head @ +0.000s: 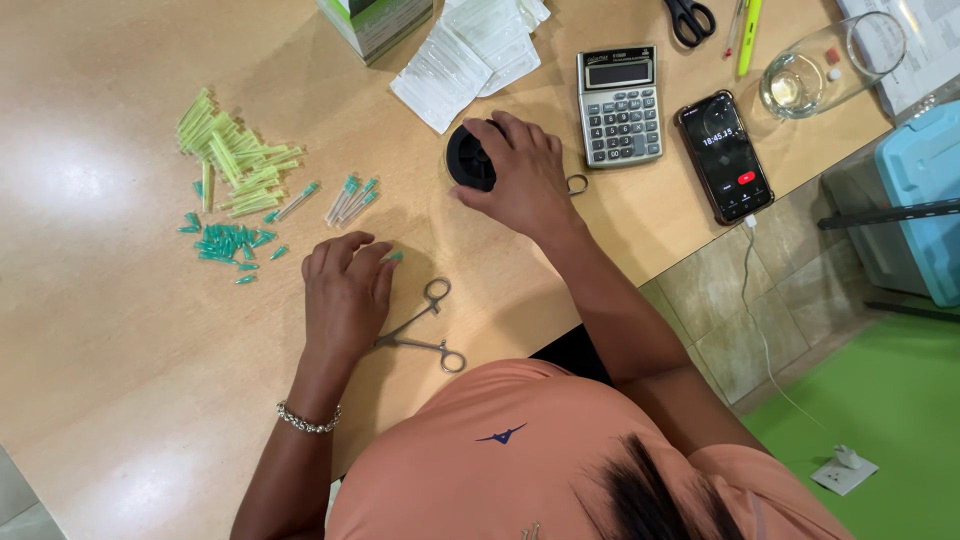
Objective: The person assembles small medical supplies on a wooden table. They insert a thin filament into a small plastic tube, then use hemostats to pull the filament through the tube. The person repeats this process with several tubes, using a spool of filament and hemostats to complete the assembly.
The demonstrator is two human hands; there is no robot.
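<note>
- Head view: the right hand (pixel 520 175) cups the black round container (pixel 470 157), fingers curled over its top, just left of the calculator (pixel 620 105).
- The left hand (pixel 345 290) lies flat and empty, below-left of the calculator, fingertips touching a teal cap (pixel 396 256); forceps (pixel 425 330) lie beside it.
- I'd judge a steady hold on the container matters, so caps don't scatter.

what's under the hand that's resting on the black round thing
Under the right hand sits a black round container; only its left side shows. The palm covers the rest, so anything held there is hidden.
</note>
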